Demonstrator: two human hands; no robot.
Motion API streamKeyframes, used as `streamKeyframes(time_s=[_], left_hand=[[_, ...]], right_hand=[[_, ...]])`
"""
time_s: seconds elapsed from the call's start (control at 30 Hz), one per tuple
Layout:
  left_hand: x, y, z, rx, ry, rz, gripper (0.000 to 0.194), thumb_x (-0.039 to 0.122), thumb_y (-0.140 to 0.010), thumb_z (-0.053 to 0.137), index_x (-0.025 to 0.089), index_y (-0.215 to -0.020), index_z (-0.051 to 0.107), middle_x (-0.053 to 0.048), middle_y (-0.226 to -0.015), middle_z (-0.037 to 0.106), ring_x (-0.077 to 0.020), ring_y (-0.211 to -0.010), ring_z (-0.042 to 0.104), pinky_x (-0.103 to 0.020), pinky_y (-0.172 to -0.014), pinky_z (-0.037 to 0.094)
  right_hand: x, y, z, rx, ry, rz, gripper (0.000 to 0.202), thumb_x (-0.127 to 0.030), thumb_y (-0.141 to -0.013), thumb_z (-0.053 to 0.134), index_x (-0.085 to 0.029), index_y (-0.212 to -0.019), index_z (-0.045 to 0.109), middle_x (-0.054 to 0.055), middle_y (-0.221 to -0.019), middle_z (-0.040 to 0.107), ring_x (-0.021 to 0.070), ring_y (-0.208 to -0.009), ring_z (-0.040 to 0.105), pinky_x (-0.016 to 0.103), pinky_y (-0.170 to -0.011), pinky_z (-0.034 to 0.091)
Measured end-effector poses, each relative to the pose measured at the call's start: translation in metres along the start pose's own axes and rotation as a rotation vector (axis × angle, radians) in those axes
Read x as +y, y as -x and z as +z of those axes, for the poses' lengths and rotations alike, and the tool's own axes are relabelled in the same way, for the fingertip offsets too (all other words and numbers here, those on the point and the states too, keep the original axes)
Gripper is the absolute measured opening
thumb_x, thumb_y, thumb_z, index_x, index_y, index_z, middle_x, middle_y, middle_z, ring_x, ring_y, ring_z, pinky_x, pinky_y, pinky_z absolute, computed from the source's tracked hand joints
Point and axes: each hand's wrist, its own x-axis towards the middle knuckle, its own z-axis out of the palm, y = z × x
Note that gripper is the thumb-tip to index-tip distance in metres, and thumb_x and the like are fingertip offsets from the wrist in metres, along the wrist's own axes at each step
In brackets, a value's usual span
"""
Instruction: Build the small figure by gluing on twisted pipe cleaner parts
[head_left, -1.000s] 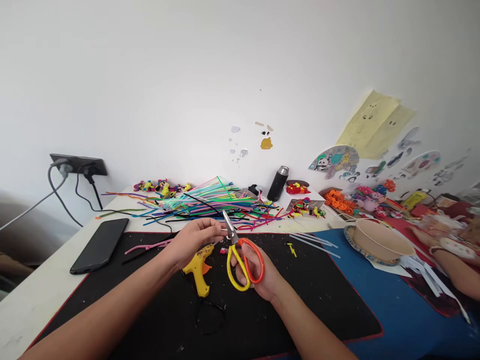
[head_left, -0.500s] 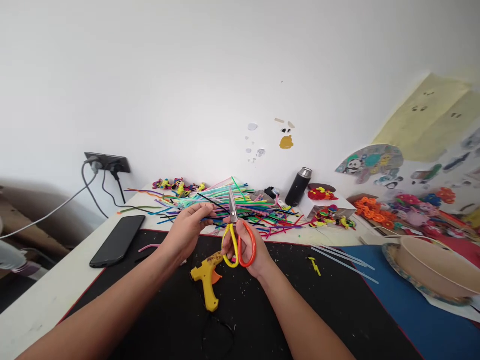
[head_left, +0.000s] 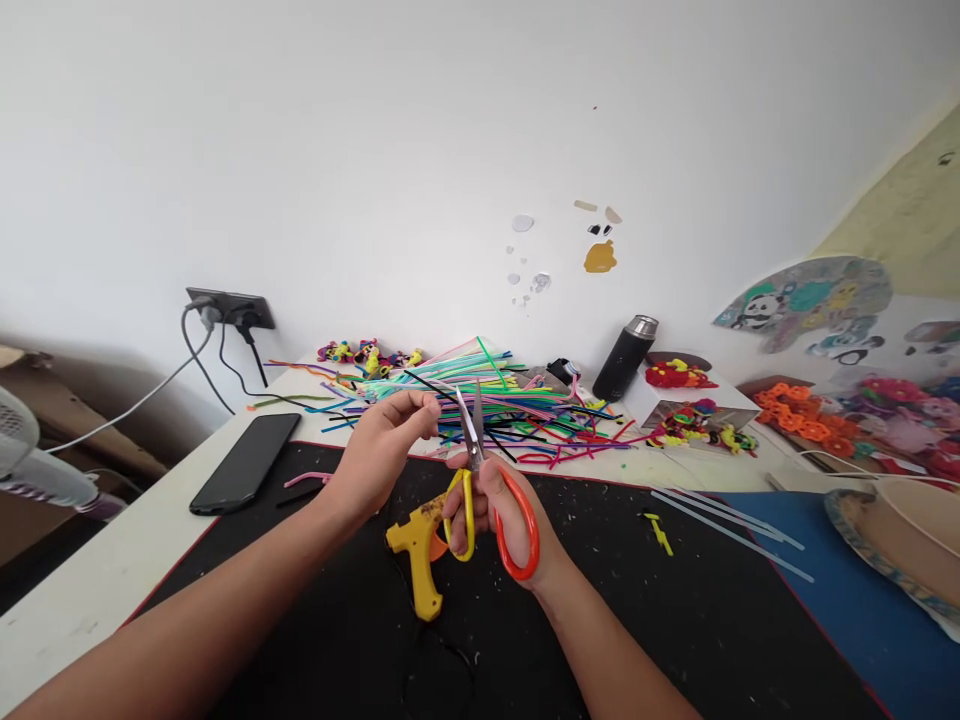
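My left hand (head_left: 386,440) is closed in a pinch, its fingertips on a thin black pipe cleaner (head_left: 421,381). One end of this pipe cleaner points toward the scissor blades. My right hand (head_left: 517,515) grips scissors (head_left: 474,450) with one yellow and one red handle loop. The blades point up and away, slightly parted, just right of my left fingertips. Whether the pipe cleaner lies between the blades I cannot tell. Below both hands a yellow glue gun (head_left: 421,575) lies on the black mat (head_left: 330,610), partly behind the yellow loop.
Behind my hands spreads a pile of colourful pipe cleaners (head_left: 495,400). A black phone (head_left: 246,463) lies at left. A black flask (head_left: 624,360) stands by a white box (head_left: 694,405). Clear glue sticks (head_left: 731,525) and a yellow-green piece (head_left: 660,535) lie at right.
The scissor blades and handle loops have spread apart; they were together before. My left hand has moved slightly, its fingers pinched closer. The view has shifted a little to the left.
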Motion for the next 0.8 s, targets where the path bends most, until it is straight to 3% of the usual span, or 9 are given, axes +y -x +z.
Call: streamKeyframes(time_s=[0.47, 0.8], left_hand=[[-0.001, 0.001, -0.001, -0.041, -0.145, 0.055, 0.031, 0.051, -0.088, 0.073, 0.020, -0.087, 0.066, -0.002, -0.084, 0.067, -0.0179, -0.076, 0.063, -0.029, -0.073, 0.051], [-0.004, 0.001, 0.001, -0.021, -0.222, 0.105, 0.031, 0.050, -0.089, 0.071, 0.019, -0.086, 0.065, 0.000, -0.076, 0.063, -0.0145, -0.067, 0.058, -0.026, -0.064, 0.048]], right_hand=[[-0.007, 0.005, 0.011, -0.019, 0.001, 0.069, 0.061, -0.074, -0.091, 0.063, -0.017, -0.112, 0.062, -0.002, -0.066, 0.065, 0.0126, -0.040, 0.059, 0.021, -0.040, 0.044], [-0.007, 0.006, 0.014, -0.035, 0.016, 0.092, 0.062, -0.074, -0.089, 0.066, -0.016, -0.111, 0.062, -0.003, -0.064, 0.064, 0.0114, -0.038, 0.057, 0.021, -0.039, 0.044]])
